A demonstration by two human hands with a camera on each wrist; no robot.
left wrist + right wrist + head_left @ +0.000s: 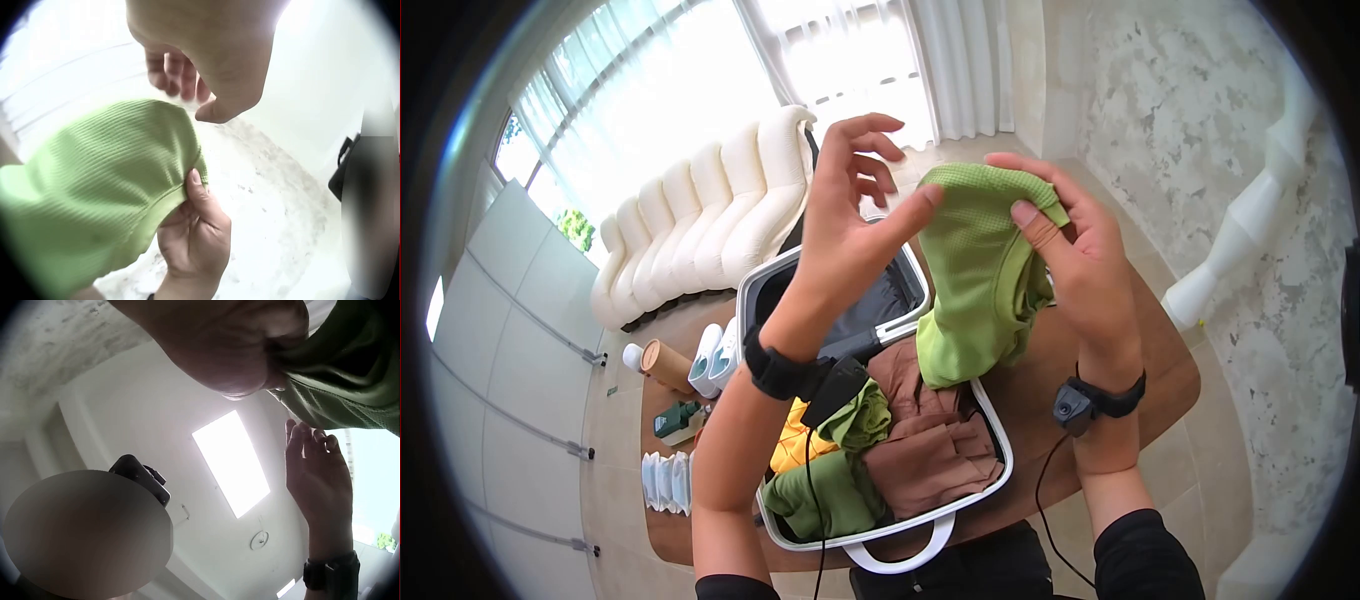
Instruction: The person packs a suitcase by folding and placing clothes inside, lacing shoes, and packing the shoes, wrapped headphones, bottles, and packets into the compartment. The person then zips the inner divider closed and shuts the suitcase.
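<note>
A light green garment (975, 240) of fine textured knit hangs over the open suitcase (941, 530). My right hand (1090, 255) grips it by its upper right edge, with the thumb on the near side; in the left wrist view that thumb presses on a smooth band along the garment's edge (153, 215). My left hand (850, 195) is raised just left of the garment, fingers spread and loosely bent, holding nothing. Its thumb tip overlaps the cloth in the head view, while the left wrist view shows a gap between them.
Folded brown clothes (930, 455), a dark green roll (825, 497), a bright green bundle (860, 415) and a yellow cloth (788, 445) fill the suitcase's near half. On the wooden table (1145, 350) at left are white shoes (705, 360), a green bottle (675, 420) and white packets (665, 482).
</note>
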